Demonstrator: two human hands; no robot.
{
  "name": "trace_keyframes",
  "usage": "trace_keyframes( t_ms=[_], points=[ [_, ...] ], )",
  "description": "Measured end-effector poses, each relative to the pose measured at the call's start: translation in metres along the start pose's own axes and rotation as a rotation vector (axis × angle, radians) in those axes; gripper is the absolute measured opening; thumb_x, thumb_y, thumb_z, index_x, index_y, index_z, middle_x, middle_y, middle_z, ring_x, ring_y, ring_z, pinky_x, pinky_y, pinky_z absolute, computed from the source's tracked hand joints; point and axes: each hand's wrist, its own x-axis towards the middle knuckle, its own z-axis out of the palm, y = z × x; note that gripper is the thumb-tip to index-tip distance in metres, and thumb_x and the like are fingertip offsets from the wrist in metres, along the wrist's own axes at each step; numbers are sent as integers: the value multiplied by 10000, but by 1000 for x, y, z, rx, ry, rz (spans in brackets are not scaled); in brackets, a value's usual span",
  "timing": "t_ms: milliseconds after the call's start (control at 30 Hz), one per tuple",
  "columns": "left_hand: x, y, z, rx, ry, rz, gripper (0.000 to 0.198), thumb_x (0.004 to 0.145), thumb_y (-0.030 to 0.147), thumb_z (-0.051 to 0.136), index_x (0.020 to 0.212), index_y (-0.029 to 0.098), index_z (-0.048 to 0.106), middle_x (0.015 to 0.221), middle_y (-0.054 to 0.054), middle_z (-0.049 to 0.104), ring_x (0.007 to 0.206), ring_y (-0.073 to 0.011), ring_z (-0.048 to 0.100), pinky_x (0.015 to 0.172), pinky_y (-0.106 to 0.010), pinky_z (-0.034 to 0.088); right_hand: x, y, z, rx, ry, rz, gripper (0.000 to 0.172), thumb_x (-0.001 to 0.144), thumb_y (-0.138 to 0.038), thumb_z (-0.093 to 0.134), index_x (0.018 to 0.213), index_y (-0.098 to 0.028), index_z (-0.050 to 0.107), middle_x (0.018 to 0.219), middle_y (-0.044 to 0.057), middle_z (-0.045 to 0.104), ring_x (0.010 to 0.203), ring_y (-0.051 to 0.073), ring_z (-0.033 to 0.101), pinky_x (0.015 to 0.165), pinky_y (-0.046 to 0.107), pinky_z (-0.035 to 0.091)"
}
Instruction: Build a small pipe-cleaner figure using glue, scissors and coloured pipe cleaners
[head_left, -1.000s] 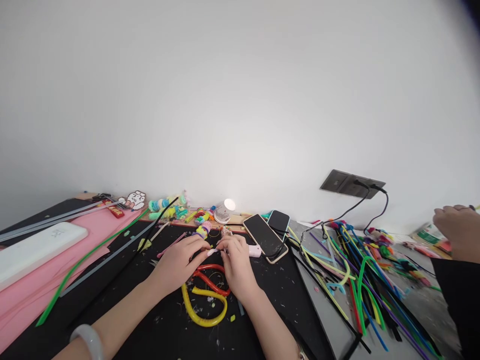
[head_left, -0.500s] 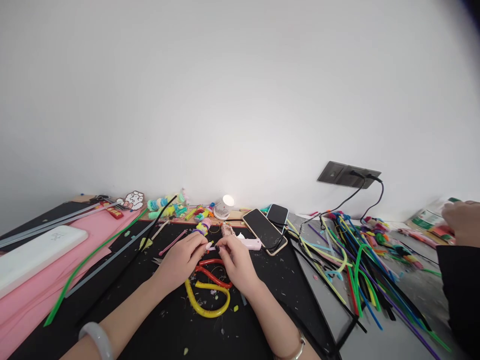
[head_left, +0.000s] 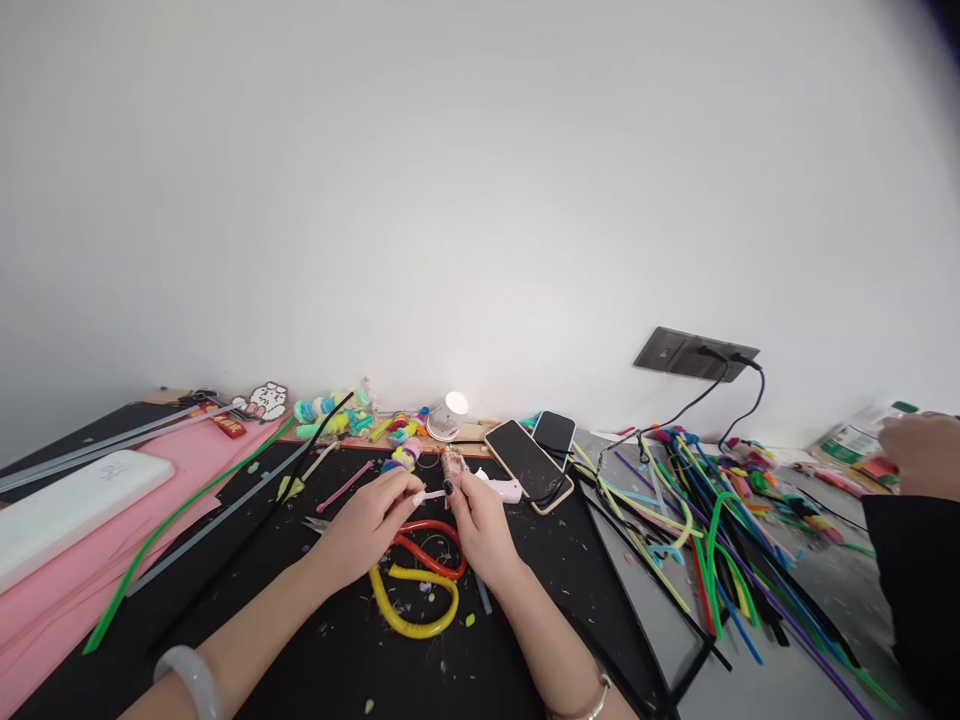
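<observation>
Strip point(head_left: 434, 495), thin and pale, runs from left hand point(head_left: 371, 522) to right hand point(head_left: 484, 528), both pinching it; yellow loop point(head_left: 418, 629) nearer on desk point(head_left: 562, 570).

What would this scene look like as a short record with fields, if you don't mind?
Left hand: pinching one end of a thin lilac strip
Right hand: pinching its other end
Nearer the camera: red loop and yellow loop
Beyond the hands: paper cup, beige-edged phone, blue-edged phone
Left side: white case on pink sheet
Right side: multicoloured pipe cleaners
Wall: socket panel with two cables plugged in
Far right: another person's hand and black sleeve
</observation>
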Motion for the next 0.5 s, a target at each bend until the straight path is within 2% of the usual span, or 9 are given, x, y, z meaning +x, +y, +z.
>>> trace_keyframes(
  t_ms=[400,500],
  points=[
    [0,0,-1,-29,-40,51,253,960,283,346,930,232,593,938,-44,623,886,-202,583,807,-327,460,1,1,1,27,13,-2,259,943,-252,326,710,-209,434,677,2,489,642,158,455,597,264,346],
    [0,0,-1,-14,2,59,249,954,284,366,921,233,608,937,-42,636,894,-203,594,811,-323,467,0,2,0,8,43,21,195,937,-235,344,809,-199,487,725,9,515,675,163,480,625,268,369]
  ],
)
